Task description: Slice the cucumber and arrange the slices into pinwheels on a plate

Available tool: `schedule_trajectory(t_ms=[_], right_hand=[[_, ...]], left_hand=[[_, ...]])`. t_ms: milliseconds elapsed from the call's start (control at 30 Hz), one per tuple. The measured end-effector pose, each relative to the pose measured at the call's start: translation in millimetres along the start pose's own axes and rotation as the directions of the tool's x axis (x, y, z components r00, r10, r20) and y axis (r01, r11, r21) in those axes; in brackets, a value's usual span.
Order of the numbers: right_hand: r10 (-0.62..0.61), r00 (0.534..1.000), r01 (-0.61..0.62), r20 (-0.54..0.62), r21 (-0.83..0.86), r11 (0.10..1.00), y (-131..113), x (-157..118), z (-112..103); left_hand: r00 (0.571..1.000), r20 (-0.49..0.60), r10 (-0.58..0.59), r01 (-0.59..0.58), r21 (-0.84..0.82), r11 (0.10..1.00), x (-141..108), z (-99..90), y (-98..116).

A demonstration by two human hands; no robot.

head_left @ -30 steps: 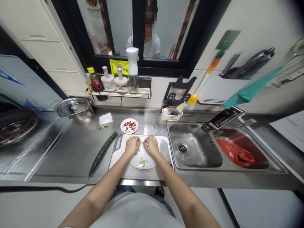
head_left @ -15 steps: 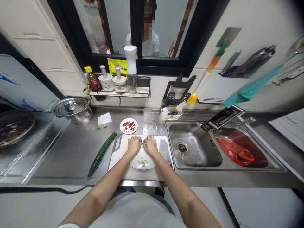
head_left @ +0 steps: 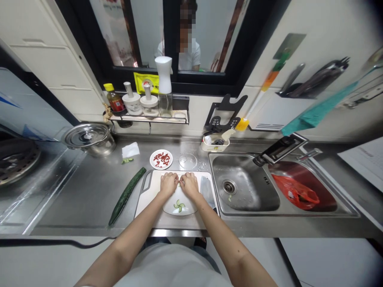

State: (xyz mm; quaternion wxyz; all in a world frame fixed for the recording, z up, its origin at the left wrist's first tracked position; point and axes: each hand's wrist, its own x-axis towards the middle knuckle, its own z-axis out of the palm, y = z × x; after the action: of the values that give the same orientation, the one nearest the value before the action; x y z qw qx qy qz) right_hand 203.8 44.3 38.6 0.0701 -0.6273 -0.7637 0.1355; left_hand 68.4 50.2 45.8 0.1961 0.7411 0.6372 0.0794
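My left hand (head_left: 169, 184) and my right hand (head_left: 189, 184) meet over the far part of a white plate (head_left: 168, 209), fingers bent and fingertips pinched close together. A small pale green cucumber slice (head_left: 179, 185) shows between the fingertips; the fingers mostly hide it. Nearer me on the plate, several thin cucumber slices (head_left: 179, 206) are fanned into a pinwheel. Under the plate lies a white cutting board (head_left: 145, 204). A knife (head_left: 207, 190) rests along the board's right side, partly behind my right forearm. Left of the board is a whole cucumber (head_left: 127, 196).
Behind the board stands a small white dish (head_left: 161, 160) of red pieces. Cucumber scraps (head_left: 127, 160) lie by a white tissue (head_left: 130, 150). The double sink (head_left: 245, 207) is on the right, with a red bag (head_left: 296, 193) inside. A lidded pot (head_left: 89, 139) stands far left.
The view has shifted very slightly. Both hands stay at the same spot over the plate, with only small finger movement, and the pinwheel of slices is unchanged.
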Motion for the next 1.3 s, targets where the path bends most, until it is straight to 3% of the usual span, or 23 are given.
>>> schedule_trajectory(t_ms=[800,967,1300], right_hand=[[0.009,1.0,-0.009,-0.01,-0.003,1.0,-4.7,3.3,2.7],[0.0,0.996,0.003,-0.084,0.027,1.0,-2.6,0.1,4.7],[-0.008,0.948,0.083,-0.317,0.222,0.972,-0.6,-20.8,-2.4]], left_hand=[[1.0,-0.004,-0.012,0.012,-0.001,1.0,-0.8,-1.0,0.3],[0.999,0.02,-0.046,0.047,-0.016,0.999,-0.1,-2.4,1.3],[0.995,-0.072,-0.068,0.061,-0.1,0.993,0.5,-8.1,-7.8]])
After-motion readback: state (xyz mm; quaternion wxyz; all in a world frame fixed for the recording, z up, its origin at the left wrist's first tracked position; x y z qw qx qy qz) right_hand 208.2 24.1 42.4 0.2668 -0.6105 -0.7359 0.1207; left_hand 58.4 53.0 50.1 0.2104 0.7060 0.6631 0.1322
